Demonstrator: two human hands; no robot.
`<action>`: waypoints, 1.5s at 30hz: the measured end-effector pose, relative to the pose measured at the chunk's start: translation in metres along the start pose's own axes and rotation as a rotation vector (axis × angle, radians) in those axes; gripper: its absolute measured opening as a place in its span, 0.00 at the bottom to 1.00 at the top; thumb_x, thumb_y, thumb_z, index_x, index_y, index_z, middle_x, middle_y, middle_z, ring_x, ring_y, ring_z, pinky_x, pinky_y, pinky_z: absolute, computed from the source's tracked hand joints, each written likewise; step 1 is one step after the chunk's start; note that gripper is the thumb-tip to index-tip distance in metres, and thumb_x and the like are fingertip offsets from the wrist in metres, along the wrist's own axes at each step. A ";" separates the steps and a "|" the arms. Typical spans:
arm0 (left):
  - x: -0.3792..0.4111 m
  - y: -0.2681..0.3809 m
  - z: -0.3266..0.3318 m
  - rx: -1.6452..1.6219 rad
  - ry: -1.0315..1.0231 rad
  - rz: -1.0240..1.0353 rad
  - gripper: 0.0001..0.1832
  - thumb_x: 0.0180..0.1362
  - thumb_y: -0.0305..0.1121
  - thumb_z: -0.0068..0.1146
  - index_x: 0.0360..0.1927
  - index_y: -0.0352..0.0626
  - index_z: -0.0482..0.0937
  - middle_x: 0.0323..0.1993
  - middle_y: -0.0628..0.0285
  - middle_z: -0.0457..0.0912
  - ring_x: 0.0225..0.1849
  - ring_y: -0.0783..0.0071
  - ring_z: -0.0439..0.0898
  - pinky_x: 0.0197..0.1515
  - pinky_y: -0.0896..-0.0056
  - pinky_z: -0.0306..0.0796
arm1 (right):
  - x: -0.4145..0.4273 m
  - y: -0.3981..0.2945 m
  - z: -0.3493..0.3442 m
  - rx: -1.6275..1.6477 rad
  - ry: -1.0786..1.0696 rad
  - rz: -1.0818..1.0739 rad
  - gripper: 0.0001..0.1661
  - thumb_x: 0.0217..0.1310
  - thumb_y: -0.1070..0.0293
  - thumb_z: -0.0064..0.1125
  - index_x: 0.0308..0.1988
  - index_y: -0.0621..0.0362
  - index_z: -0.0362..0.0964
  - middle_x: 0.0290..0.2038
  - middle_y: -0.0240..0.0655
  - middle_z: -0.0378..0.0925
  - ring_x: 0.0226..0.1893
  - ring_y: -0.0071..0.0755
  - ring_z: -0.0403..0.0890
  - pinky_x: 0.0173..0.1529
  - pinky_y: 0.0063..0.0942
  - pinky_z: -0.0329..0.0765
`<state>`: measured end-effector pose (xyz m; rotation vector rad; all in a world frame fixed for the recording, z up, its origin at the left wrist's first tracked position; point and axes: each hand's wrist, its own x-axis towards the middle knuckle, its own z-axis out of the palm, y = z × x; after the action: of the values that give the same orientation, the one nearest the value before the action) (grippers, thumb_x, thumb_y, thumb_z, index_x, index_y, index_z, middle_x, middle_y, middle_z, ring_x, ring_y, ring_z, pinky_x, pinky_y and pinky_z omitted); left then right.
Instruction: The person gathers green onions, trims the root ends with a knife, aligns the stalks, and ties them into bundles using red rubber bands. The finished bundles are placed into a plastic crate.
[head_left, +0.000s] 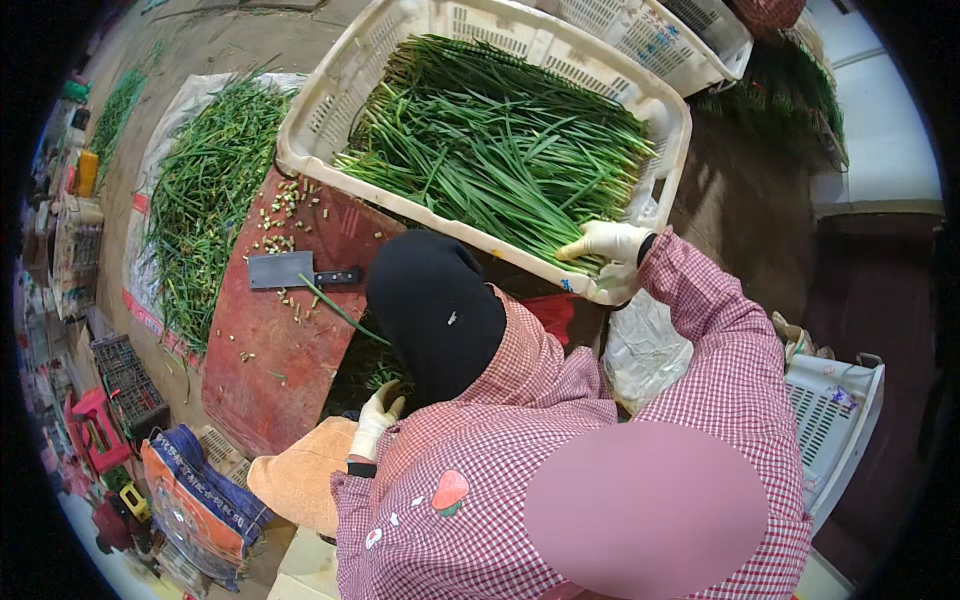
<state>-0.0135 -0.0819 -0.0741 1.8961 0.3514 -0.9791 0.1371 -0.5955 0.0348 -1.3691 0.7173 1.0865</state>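
My right hand (609, 244), in a pale glove, is at the near right corner of a white plastic crate (480, 234). Its thumb and fingers close over the stem ends of green garlic chives (502, 161), which fill the crate in layers. Low by my body, my left hand (379, 421), also gloved, has its fingers apart beside loose dark greens (384, 373); nothing shows in it. Between them rises a black-covered knee (431, 315). On a red board (270, 390) lies a cleaver (304, 270) among cut stem ends (289, 196). A single green stalk (334, 306) overhangs the board's edge.
Loose leaves (217, 157) heap on a white sheet at left. Another white crate (637, 37) stands beyond mine, near more greens (787, 97). A pale blue crate (832, 420) is at right, and a printed bag (202, 495) at lower left.
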 end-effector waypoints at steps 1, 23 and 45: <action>0.001 -0.002 0.000 -0.018 0.011 -0.013 0.27 0.67 0.27 0.59 0.69 0.35 0.70 0.64 0.48 0.78 0.64 0.59 0.77 0.65 0.66 0.70 | -0.006 -0.003 0.002 -0.062 0.036 0.021 0.16 0.65 0.69 0.67 0.51 0.62 0.76 0.41 0.33 0.83 0.38 0.24 0.81 0.42 0.27 0.78; -0.017 0.102 -0.045 -0.020 0.350 0.527 0.22 0.67 0.20 0.55 0.65 0.35 0.75 0.56 0.54 0.83 0.56 0.68 0.83 0.59 0.70 0.75 | 0.021 0.002 -0.027 -0.182 -0.148 -0.156 0.15 0.65 0.57 0.67 0.32 0.59 0.83 0.27 0.34 0.84 0.25 0.32 0.81 0.31 0.34 0.78; 0.033 0.303 0.182 -1.076 -0.527 -0.116 0.31 0.59 0.60 0.68 0.57 0.52 0.79 0.50 0.62 0.81 0.56 0.59 0.77 0.59 0.46 0.73 | -0.065 0.045 0.089 -1.211 0.815 -0.882 0.41 0.52 0.67 0.65 0.63 0.71 0.64 0.35 0.43 0.82 0.33 0.48 0.85 0.36 0.42 0.83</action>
<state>0.1005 -0.3966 0.0430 0.6302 0.5294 -1.0205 0.0550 -0.5260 0.0871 -2.8483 -0.1857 0.0911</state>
